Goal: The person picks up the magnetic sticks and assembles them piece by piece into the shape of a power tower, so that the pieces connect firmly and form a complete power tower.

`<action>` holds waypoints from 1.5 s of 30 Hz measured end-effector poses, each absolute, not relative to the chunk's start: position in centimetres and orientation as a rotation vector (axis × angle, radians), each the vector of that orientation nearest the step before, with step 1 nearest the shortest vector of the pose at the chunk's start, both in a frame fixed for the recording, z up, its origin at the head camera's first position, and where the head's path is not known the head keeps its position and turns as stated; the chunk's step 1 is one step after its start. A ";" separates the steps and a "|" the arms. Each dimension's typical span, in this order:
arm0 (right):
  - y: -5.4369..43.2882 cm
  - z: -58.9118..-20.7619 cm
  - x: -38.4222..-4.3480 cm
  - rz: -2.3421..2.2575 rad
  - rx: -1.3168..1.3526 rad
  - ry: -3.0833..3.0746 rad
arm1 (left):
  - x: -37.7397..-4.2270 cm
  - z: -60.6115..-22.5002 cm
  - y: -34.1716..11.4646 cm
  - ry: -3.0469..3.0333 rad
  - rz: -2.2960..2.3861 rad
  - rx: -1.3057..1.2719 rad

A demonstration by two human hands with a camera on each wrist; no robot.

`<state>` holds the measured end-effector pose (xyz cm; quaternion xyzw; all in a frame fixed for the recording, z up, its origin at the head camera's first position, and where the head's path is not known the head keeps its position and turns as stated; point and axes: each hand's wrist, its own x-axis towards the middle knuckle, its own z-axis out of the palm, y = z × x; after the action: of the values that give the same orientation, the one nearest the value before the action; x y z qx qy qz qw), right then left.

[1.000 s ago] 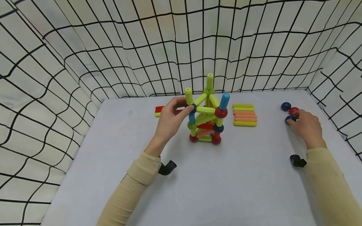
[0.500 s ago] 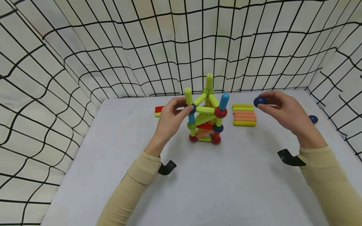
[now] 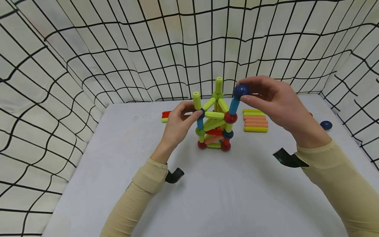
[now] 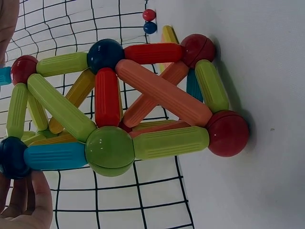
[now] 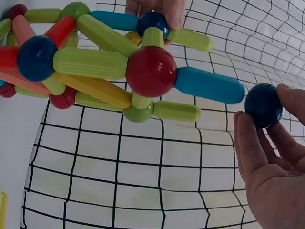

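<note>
A tower of coloured rods and balls (image 3: 214,115) stands upright on the table. My left hand (image 3: 177,126) pinches the dark blue ball (image 3: 202,113) at its upper left corner, under an upright green rod (image 3: 196,100). Between thumb and fingers, my right hand (image 3: 273,100) holds another dark blue ball (image 3: 241,92) at the top of the blue rod (image 3: 234,106), which rises from a red ball (image 3: 230,117). In the right wrist view, the held ball (image 5: 263,105) meets or nearly meets the tip of the blue rod (image 5: 209,85); contact is hard to tell.
Right of the tower lies a row of yellow, green and orange rods (image 3: 255,120). A loose dark blue ball (image 3: 326,125) sits farther right, with a red ball (image 3: 311,114) mostly hidden behind the right wrist. Red and green rods (image 3: 165,117) lie behind the left hand. Black netting (image 3: 183,52) surrounds the table.
My right hand has picked up a dark blue ball from the group at the right and carried it left to the top of the blue rod. The left hand has stayed in place.
</note>
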<state>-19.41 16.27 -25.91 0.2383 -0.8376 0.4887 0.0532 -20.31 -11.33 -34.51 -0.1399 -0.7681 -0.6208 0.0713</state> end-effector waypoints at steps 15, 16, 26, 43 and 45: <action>15.7 -26.4 -19.9 1.569 0.795 -2.529 | -20.5 -34.6 -11.4 -2.315 -1.848 -0.428; 15.6 -26.4 -19.9 1.570 0.794 -2.530 | -20.5 -34.6 -11.4 -2.314 -1.847 -0.431; 17.4 -27.4 -19.6 1.576 0.683 -2.555 | -20.5 -34.7 -11.4 -2.301 -1.839 -0.445; 34.8 -37.8 -23.5 0.656 -0.183 -3.054 | -20.4 -34.7 -11.3 -2.326 -1.855 -0.439; 36.1 -38.8 -23.8 0.534 -0.211 -3.114 | -20.4 -34.7 -11.3 -2.328 -1.852 -0.435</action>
<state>-23.75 36.13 -38.81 -0.0667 -0.9833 0.1687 -0.0123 -20.43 -11.30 -34.69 -0.1443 -0.7725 -0.6147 0.0675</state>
